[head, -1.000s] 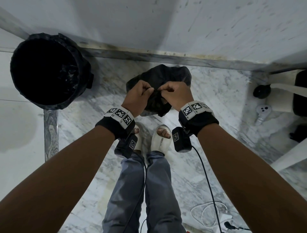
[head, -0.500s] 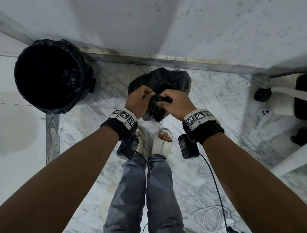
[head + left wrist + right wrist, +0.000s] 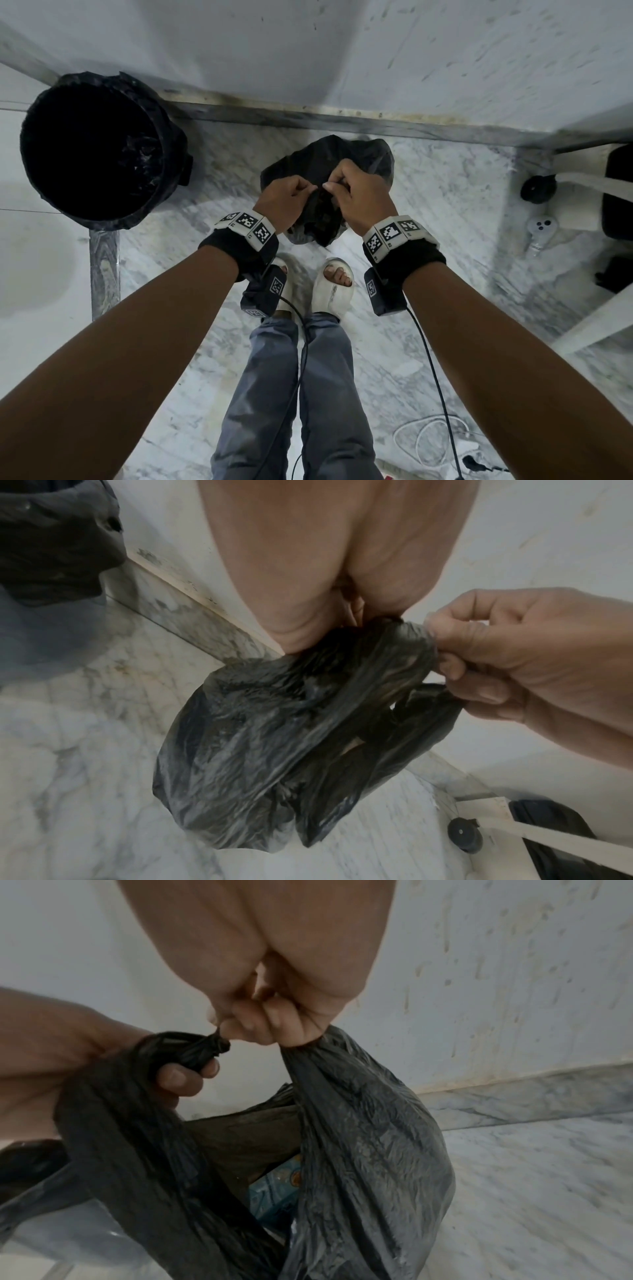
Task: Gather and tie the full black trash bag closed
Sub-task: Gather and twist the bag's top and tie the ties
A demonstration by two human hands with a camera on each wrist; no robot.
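head / bag: my black trash bag [image 3: 325, 161] hangs over the marble floor [image 3: 445, 212] at 12 o'clock from my sandals [image 3: 330, 291], near the wall base.
head / left hand: my left hand [image 3: 286, 198] is fisted on gathered bag plastic, at 9 o'clock of the bag top.
head / right hand: my right hand [image 3: 359, 195] is fisted on bag plastic at 3 o'clock; knuckles of both hands nearly meet, close together.
head / rest: lined trash bin [image 3: 99, 150] at 10 o'clock, white cables [image 3: 428, 438] at 5 o'clock, white chair leg [image 3: 603, 322] at 3 o'clock.
left wrist / left hand: left hand [image 3: 335, 569] curls round one twisted bag ear, fingers mostly hidden by the palm.
left wrist / right hand: right hand [image 3: 514, 653] at 3 o'clock pinches a twisted strip and clamps a second fold under the lower fingers.
left wrist / bag: trash bag [image 3: 274, 750] sags bulging below both hands, mouth not yet knotted.
right wrist / right hand: right hand [image 3: 270, 993] grips a bunched bag ear in the fist.
right wrist / left hand: left hand [image 3: 85, 1056] at 9 o'clock holds the other twisted ear, its tip just beside my right fingers.
right wrist / bag: trash bag [image 3: 359, 1150] gapes between the ears; blue packaging [image 3: 274, 1191] shows inside.
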